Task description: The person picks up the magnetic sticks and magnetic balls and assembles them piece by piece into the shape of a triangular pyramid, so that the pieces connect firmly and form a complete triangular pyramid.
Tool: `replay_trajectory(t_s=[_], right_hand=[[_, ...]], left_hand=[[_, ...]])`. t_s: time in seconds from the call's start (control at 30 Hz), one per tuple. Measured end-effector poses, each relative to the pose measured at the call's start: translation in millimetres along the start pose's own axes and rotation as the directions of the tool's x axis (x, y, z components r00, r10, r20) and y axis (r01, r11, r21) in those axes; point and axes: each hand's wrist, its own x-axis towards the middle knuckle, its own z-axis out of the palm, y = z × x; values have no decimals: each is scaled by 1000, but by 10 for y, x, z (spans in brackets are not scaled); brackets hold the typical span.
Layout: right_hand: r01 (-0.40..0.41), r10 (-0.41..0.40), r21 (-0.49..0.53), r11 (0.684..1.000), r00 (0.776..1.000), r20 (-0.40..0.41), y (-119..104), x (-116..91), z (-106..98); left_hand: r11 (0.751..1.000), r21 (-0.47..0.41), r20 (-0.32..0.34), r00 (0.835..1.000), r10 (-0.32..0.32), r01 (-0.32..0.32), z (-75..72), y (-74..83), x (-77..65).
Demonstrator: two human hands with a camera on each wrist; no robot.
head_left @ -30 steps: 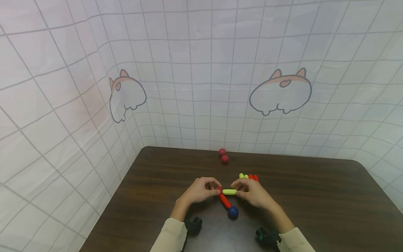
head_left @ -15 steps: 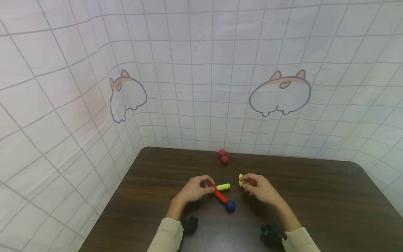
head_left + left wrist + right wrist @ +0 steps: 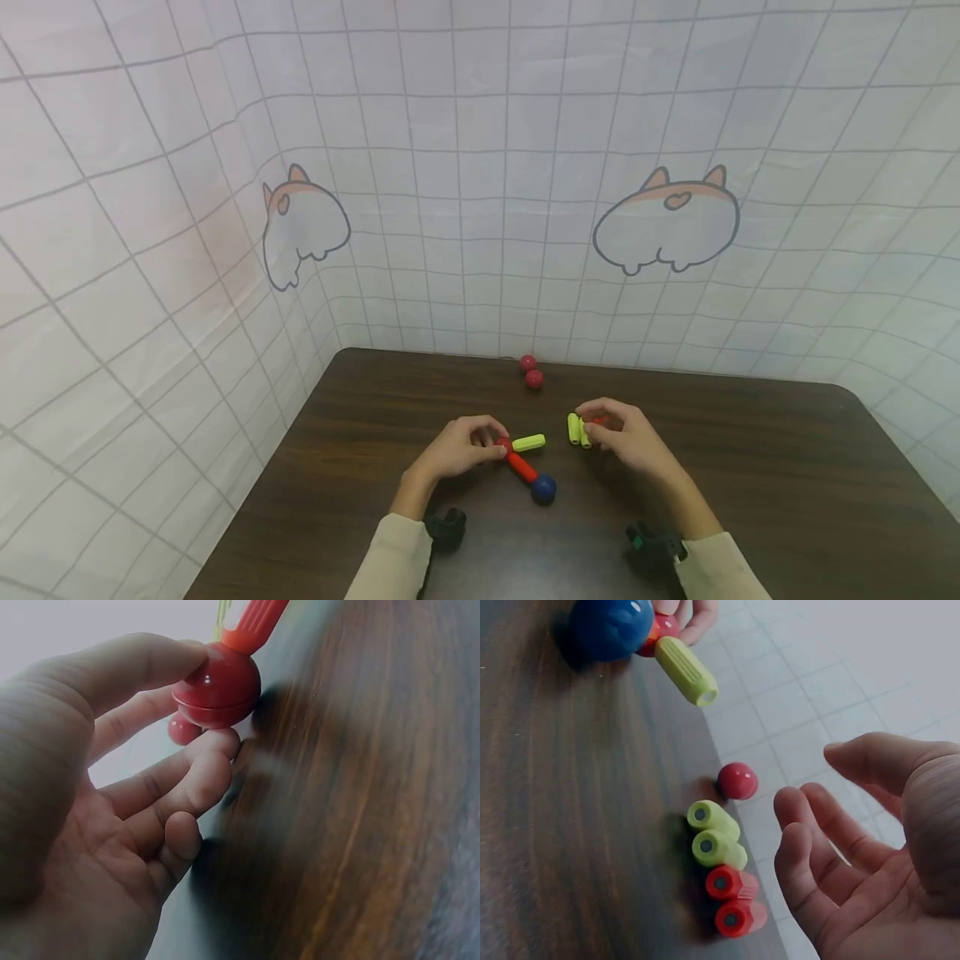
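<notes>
My left hand (image 3: 457,446) pinches a red ball (image 3: 221,686) between thumb and fingers. From that ball stick out a yellow-green ribbed rod (image 3: 529,443) and a red rod (image 3: 522,467), the latter with a blue ball (image 3: 543,489) at its far end. My right hand (image 3: 630,433) is over a row of loose rods, its thumb and fingers apart with nothing between them. In the right wrist view the row has two yellow-green rods (image 3: 716,847) beside two red rods (image 3: 735,918), with grey discs in their ends. The head view shows the red ones mostly hidden by that hand.
Two loose red balls (image 3: 534,380) lie near the back edge of the dark wooden table (image 3: 750,467). A white gridded curtain (image 3: 480,208) hangs behind and along the left side. Each wrist wears a black camera mount (image 3: 446,529).
My right hand has left the yellow-green rod on the red ball and moved right, over the loose rods. My left hand has shifted slightly left, taking the joined pieces along.
</notes>
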Motion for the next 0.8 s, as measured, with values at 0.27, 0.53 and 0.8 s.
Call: replay_trajectory(t_s=[0.27,0.53,0.8], right_hand=[[28,-28,-40,999,1000,11,-48,249,6],[64,-55,-117,991,995,83,-63,697,-1],[-30,63,-205,978,986,155,-75,1005,42]], left_hand=[[1000,-1,6,1000,-15,15,-15,-42,9],[1000,-7,-1,1000,-29,29,-17,-51,11],[999,-16,-13,999,-38,38,0,-44,12]])
